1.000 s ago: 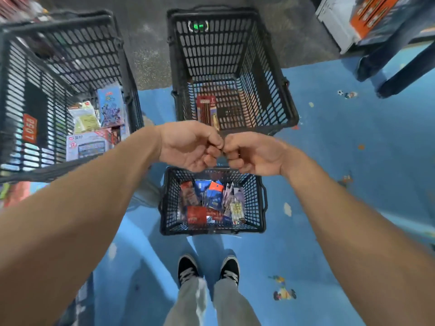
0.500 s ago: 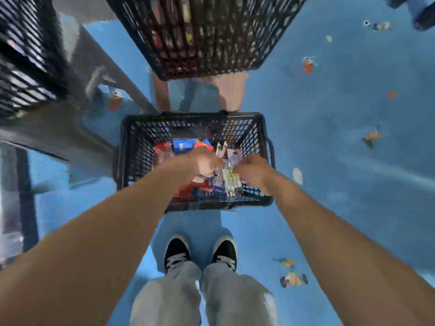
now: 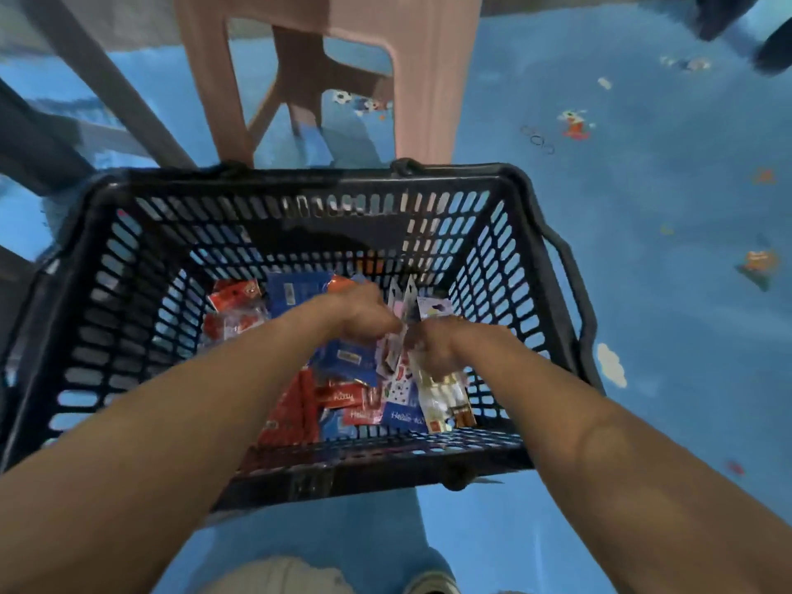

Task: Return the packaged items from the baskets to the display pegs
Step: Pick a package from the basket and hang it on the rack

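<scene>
A black plastic basket (image 3: pixel 107 259) stands on the blue floor right below me. Several packaged items lie in it: red packets (image 3: pixel 295 405), blue packets (image 3: pixel 295 291) and clear hanging packs (image 3: pixel 441 396). Both my hands reach down into the basket. My left hand (image 3: pixel 364 312) and my right hand (image 3: pixel 433 342) meet over a white and pink pack (image 3: pixel 403 302), fingers curled at its edge. The fingertips are hidden among the packs, so the exact hold is unclear.
A pink plastic stool (image 3: pixel 325 57) stands just beyond the basket. Grey metal legs (image 3: pixel 107 87) slant at the upper left. The blue floor mat (image 3: pixel 643 207) spreads to the right. My knee and a shoe (image 3: pixel 433 583) show at the bottom.
I have bent down close over the small basket. The two raised baskets have left the view. Both hands went from fists held together in the air down among the packs.
</scene>
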